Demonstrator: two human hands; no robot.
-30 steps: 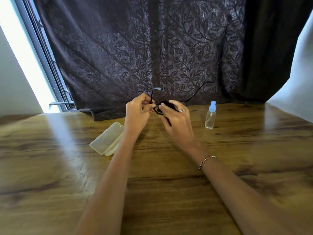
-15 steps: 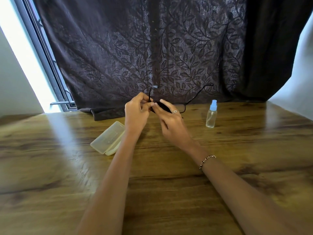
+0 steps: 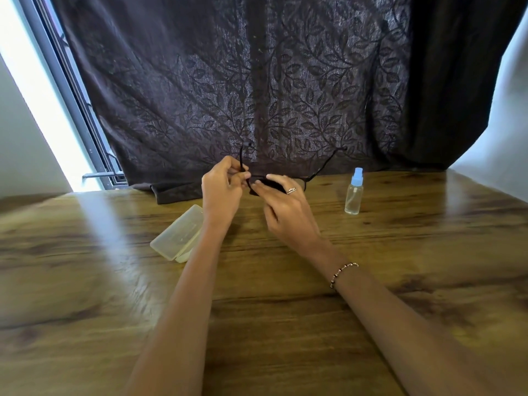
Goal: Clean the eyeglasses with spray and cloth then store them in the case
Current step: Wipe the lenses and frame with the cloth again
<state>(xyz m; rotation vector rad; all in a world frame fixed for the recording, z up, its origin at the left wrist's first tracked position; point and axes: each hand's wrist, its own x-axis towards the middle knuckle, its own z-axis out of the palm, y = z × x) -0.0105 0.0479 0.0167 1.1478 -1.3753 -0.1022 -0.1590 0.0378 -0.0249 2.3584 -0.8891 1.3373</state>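
Fingers (image 3: 243, 175) of both hands pinch the eyeglasses (image 3: 320, 170) between them.

The left hand (image 3: 221, 190) pinches the dark eyeglasses (image 3: 317, 172) at one end of the frame, above the wooden surface (image 3: 285, 324). The right hand (image 3: 288, 207) presses a dark cloth (image 3: 273, 184) on the lens beside it. A clear case (image 3: 177, 237) lies below the left hand; a spray bottle (image 3: 354, 192) stands right of the right hand.

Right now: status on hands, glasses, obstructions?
Left hand pinching eyeglasses frame. Right hand rubbing dark cloth on lens. Case, spray bottle clear.
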